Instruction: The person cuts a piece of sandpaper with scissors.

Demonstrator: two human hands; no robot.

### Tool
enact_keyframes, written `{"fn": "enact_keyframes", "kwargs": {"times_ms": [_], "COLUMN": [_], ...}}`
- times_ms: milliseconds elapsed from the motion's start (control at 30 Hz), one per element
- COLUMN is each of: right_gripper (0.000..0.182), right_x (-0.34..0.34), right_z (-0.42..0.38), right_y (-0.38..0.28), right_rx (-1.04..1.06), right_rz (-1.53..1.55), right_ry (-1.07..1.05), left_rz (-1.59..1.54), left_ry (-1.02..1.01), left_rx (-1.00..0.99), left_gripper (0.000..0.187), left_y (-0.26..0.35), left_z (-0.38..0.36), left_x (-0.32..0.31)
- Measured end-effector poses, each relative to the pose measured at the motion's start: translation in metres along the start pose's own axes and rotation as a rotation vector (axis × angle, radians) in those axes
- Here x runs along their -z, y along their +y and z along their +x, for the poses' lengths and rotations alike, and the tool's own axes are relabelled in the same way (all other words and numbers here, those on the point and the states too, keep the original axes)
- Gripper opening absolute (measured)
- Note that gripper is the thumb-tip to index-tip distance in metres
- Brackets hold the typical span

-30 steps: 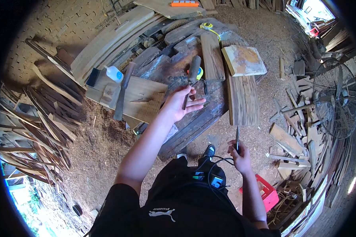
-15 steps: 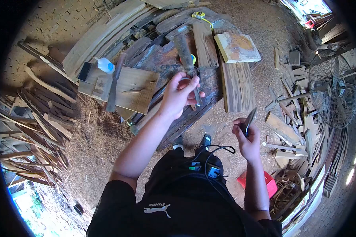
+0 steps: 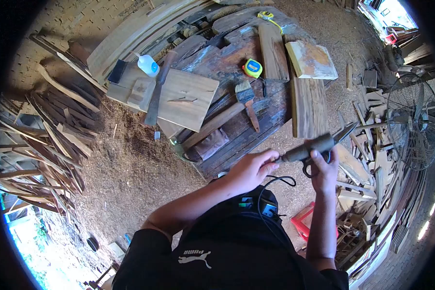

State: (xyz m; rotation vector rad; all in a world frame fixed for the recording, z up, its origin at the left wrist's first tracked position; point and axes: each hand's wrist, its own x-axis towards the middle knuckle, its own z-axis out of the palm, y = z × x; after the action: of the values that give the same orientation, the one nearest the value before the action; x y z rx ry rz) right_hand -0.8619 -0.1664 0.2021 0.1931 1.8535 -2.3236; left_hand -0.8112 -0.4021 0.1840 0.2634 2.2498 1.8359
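Observation:
Low in front of me, my left hand [image 3: 253, 170] pinches the narrow end of a chisel-like tool [image 3: 318, 144] with a thick, worn wooden handle. My right hand [image 3: 325, 171] is closed around black-handled scissors [image 3: 344, 132], their pointed blades aimed up and right and a finger loop showing below. The tool's handle lies across the right fingers, against the scissors. On the bench nearby rest a paintbrush [image 3: 245, 95], a yellow tape measure [image 3: 252, 68] and a hammer-like tool with a wooden handle [image 3: 217, 124].
The dark wooden bench [image 3: 229, 58] carries several boards, a slab with a pale edge [image 3: 311, 60], a white glue bottle [image 3: 148, 65] and a long flat blade tool [image 3: 157, 94]. A fan [image 3: 413, 121] stands right, among scrap wood. A red container [image 3: 302, 220] sits by my right arm.
My left hand has brought the chisel-like tool from over the bench down and right to my right hand. The right hand has risen slightly rightward. The paintbrush and tape measure now show fully.

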Motion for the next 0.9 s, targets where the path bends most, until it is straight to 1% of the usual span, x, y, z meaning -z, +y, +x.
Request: {"fn": "enact_keyframes", "kwargs": {"times_ms": [33, 67, 133, 167, 233, 300, 333, 367, 400, 433, 467, 500, 533, 567, 633, 767, 833, 867, 900], "right_gripper": [0.054, 0.056, 0.060, 0.055, 0.047, 0.036, 0.034, 0.033, 0.033, 0.032, 0.031, 0.031, 0.031, 0.032, 0.033, 0.033, 0.031, 0.031, 0.030], "right_x": [0.005, 0.009, 0.012, 0.014, 0.017, 0.027, 0.035, 0.041, 0.041, 0.054, 0.061, 0.060, 0.062, 0.067, 0.081, 0.106, 0.108, 0.114, 0.120], "right_z": [-0.006, -0.013, -0.028, -0.036, -0.048, -0.057, -0.063, -0.067, -0.072, -0.079, -0.085, -0.087, -0.090, -0.095, -0.107, -0.142, -0.164, -0.178, -0.192], "right_y": [0.003, 0.010, 0.023, 0.026, 0.032, 0.034, 0.030, 0.025, 0.020, 0.016, 0.017, 0.014, 0.014, 0.016, 0.025, 0.039, 0.041, 0.046, 0.048], "right_rx": [-0.042, -0.075, -0.141, -0.157, -0.155, -0.129, -0.147, -0.157, -0.120, -0.148, -0.129, -0.106, -0.099, -0.086, -0.062, -0.098, -0.059, -0.046, -0.031], "right_rz": [0.017, 0.030, 0.056, 0.062, 0.032, 0.009, 0.007, 0.007, 0.050, 0.124, 0.134, 0.147, 0.166, 0.182, 0.215, 0.238, 0.311, 0.338, 0.364], "right_ry": [-0.036, -0.022, 0.021, 0.034, 0.141, 0.291, 0.326, 0.359, 0.405, 0.426, 0.519, 0.609, 0.683, 0.703, 0.740, 0.787, 0.763, 0.766, 0.767], "left_rz": [0.077, 0.045, 0.040, 0.031, 0.051, 0.101, 0.139, 0.217, 0.344, 0.472, 0.560, 0.650, 0.831, 0.921, 1.153, 1.269, 1.279, 1.238, 1.201], "left_ry": [-0.030, -0.019, -0.055, -0.060, -0.195, -0.319, -0.181, -0.137, -0.072, -0.005, 0.071, 0.150, 0.230, 0.258, 0.290, 0.288, 0.288, 0.348, 0.353], "left_rx": [0.002, -0.067, -0.095, -0.109, 0.018, 0.132, -0.051, -0.064, -0.060, -0.059, -0.043, -0.031, -0.007, 0.039, 0.064, 0.093, 0.095, 0.040, 0.010], "left_gripper": [0.021, 0.021, 0.023, 0.023, 0.022, 0.021, 0.020, 0.017, 0.015, 0.013, 0.014, 0.014, 0.022, 0.030, 0.034, 0.024, 0.018, 0.011, 0.011], "left_y": [-0.008, -0.017, -0.032, -0.040, -0.046, -0.052, -0.066, -0.075, -0.079, -0.080, -0.078, -0.073, -0.077, -0.082, -0.084, -0.116, -0.120, -0.121, -0.114], "left_z": [-0.005, -0.011, -0.019, -0.022, -0.024, -0.028, -0.032, -0.039, -0.044, -0.049, -0.053, -0.056, -0.062, -0.067, -0.072, -0.079, -0.078, -0.080, -0.082], "left_x": [0.000, -0.002, -0.003, -0.004, 0.007, 0.018, 0.018, 0.021, 0.028, 0.036, 0.047, 0.058, 0.064, 0.070, 0.080, 0.081, 0.074, 0.068, 0.059]}}
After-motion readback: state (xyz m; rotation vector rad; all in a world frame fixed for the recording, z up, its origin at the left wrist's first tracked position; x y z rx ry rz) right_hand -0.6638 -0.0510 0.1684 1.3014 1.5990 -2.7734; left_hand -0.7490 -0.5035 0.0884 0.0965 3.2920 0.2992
